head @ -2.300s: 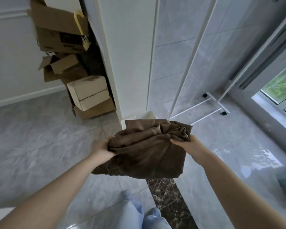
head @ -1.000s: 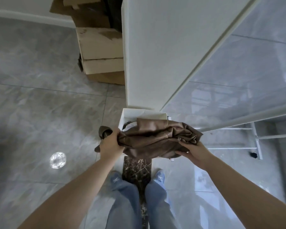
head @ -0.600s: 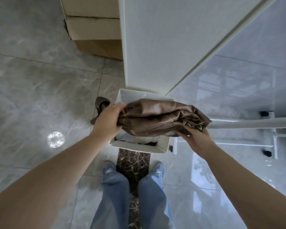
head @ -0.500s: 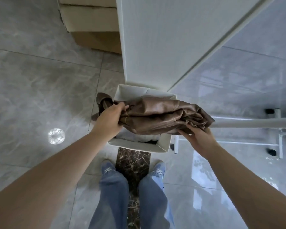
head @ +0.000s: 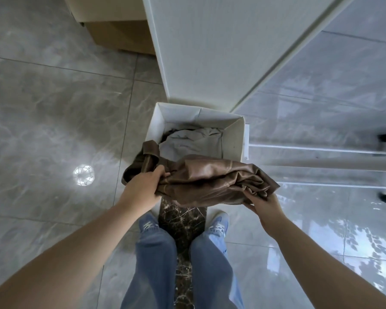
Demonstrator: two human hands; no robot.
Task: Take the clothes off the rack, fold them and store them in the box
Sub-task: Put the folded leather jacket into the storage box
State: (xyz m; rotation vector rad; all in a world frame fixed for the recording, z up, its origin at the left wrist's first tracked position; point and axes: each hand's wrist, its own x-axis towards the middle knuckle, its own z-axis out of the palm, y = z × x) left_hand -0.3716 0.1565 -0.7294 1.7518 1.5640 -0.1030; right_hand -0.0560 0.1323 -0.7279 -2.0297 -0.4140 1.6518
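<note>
Fingers [head: 163,172] of the left hand [head: 140,188] are curled round one end of a folded, shiny brown garment [head: 212,179], and the right hand [head: 263,205] grips the other end from underneath. Both arms reach forward and down, so the bundle sits right over the near edge of one open white fabric box [head: 239,132] on the floor. One pale grey garment [head: 194,141] already lies inside. Two cardboard boxes [head: 120,39] stand stacked further back, and both legs wear blue jeans [head: 156,253].

At the centre of the frame, the left hand [head: 143,188] and right hand [head: 264,205] gripped a folded brown garment [head: 210,179] above the near edge of a white box [head: 237,139]. A pale cloth [head: 192,141] lay inside it.
</note>
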